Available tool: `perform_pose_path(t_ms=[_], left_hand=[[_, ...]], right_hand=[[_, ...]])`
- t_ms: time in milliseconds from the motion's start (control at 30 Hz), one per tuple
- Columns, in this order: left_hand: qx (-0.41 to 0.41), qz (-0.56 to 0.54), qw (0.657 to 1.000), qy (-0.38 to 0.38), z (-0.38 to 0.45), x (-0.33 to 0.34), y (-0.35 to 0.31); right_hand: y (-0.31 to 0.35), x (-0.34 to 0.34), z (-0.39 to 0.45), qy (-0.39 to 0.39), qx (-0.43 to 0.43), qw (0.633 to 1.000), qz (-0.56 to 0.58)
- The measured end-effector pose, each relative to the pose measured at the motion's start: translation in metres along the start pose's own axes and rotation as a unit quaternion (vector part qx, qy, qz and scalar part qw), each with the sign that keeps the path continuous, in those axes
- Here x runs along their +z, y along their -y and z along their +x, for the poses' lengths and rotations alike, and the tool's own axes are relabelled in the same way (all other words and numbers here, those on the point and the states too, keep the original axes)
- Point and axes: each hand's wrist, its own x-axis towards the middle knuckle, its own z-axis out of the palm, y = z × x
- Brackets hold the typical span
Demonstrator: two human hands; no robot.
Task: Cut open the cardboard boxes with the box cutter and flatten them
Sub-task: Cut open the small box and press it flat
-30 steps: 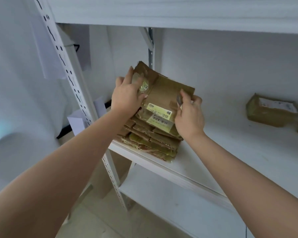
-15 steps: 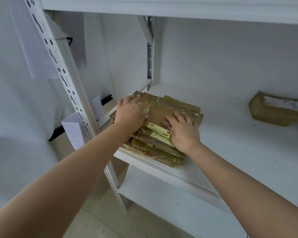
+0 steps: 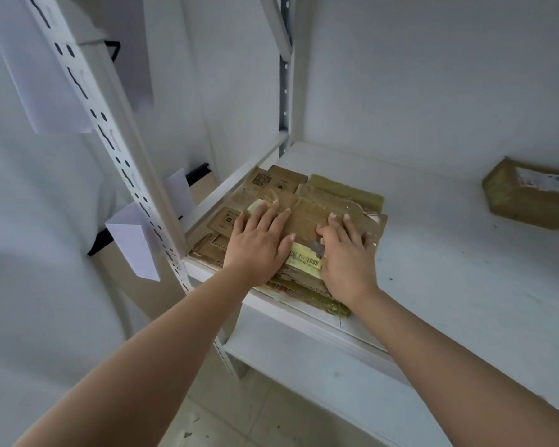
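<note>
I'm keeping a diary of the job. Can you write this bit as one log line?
left hand: flat on flattened stack | right hand: flat on stack | intact box: right, on shelf

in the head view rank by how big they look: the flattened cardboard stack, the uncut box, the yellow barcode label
1. flattened cardboard stack
2. uncut box, though it sits farther from the camera, so true size is unsure
3. yellow barcode label

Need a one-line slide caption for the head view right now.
Both hands, left hand and right hand, press flat on the flattened cardboard stack on the white shelf.
</note>
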Motion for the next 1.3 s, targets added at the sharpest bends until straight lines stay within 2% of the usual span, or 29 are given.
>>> perform_pose_path(t_ms=[167,267,333,433,500,567,667,733,967,1133,1300], left_hand=[[-0.002,-0.01,1.0,0.016,0.0,-0.006,-0.001],[-0.007,0.001,0.998,0.058,0.003,-0.02,-0.003],[-0.021,0.047,0.996,0.07,0.005,-0.031,-0.007],[-0.016,0.115,0.993,0.019,0.006,-0.046,-0.021],[0.008,0.086,0.996,-0.029,0.004,-0.054,-0.032],[0.011,0.023,0.999,-0.044,0.001,-0.059,-0.038],[-0.007,0.016,0.999,-0.035,0.0,-0.067,-0.042],[-0.003,0.044,0.997,-0.058,0.001,-0.071,-0.046],[0.084,0.038,0.987,-0.129,0.009,-0.075,-0.094],[0.159,0.004,0.978,-0.137,0.017,-0.066,-0.153],[0.246,-0.023,0.963,-0.105,0.026,-0.044,-0.226]], right_hand=[[0.002,-0.005,-0.001,0.003,0.0,1.0,-0.004],[0.006,-0.011,-0.002,-0.024,-0.009,0.996,-0.083],[0.007,-0.019,-0.002,-0.039,-0.017,0.992,-0.115],[0.003,-0.033,-0.001,-0.028,-0.014,0.998,-0.05],[-0.004,-0.041,-0.004,-0.05,-0.012,0.999,0.014],[-0.011,-0.049,-0.01,-0.089,-0.015,0.994,0.062],[-0.024,-0.059,-0.023,-0.15,-0.01,0.986,0.071],[-0.034,-0.065,-0.032,-0.173,0.011,0.983,0.056],[-0.075,-0.072,-0.056,-0.17,0.082,0.981,0.035],[-0.118,-0.077,-0.081,-0.161,0.137,0.977,0.021],[-0.182,-0.087,-0.115,-0.166,0.195,0.967,0.014]])
